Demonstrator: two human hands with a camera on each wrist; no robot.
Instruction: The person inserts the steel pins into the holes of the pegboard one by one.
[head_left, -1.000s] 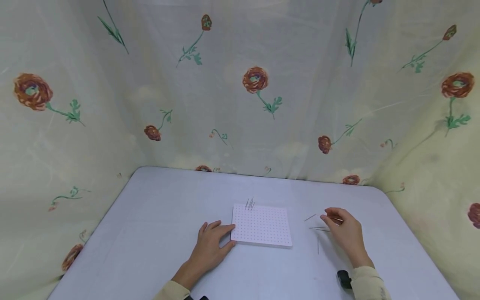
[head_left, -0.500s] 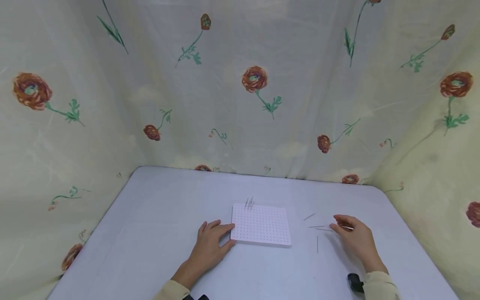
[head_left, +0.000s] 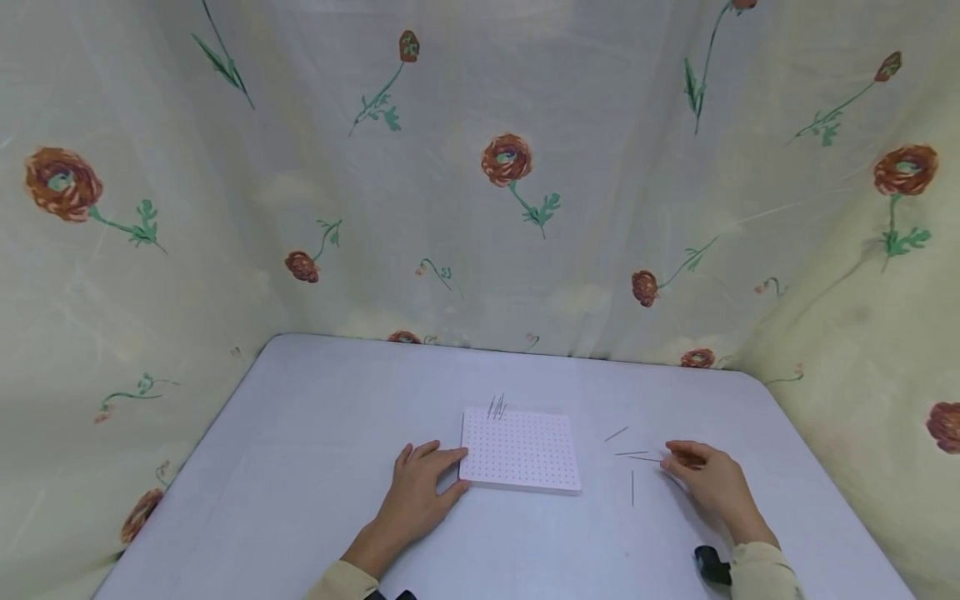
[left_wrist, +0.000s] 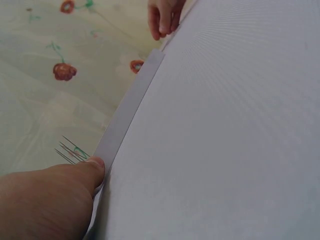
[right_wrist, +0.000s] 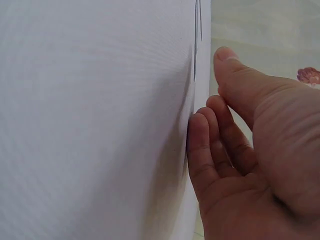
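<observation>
A white pegboard (head_left: 521,454) with rows of small holes lies flat on the table. Several thin dark metal pins (head_left: 497,407) stand in its far left part, tilted slightly. My left hand (head_left: 420,492) braces the board, index fingertip at the left edge and thumb at the near left corner; the thumb presses the side in the left wrist view. Over the table at right, my right hand (head_left: 708,483) has its fingertips by the end of a loose pin (head_left: 643,458). Thumb (right_wrist: 235,67) and fingers are apart in the right wrist view, with nothing visible between them.
Other loose pins lie between board and right hand: one slanted pin (head_left: 617,433), one sideways pin (head_left: 630,453) and one pointing toward me (head_left: 632,489). Flowered cloth (head_left: 480,208) hangs around the white table (head_left: 315,417) at the back and sides.
My right hand has moved right, away from the board, then slightly lower to the end of a loose pin. The left hand and the board hold their place.
</observation>
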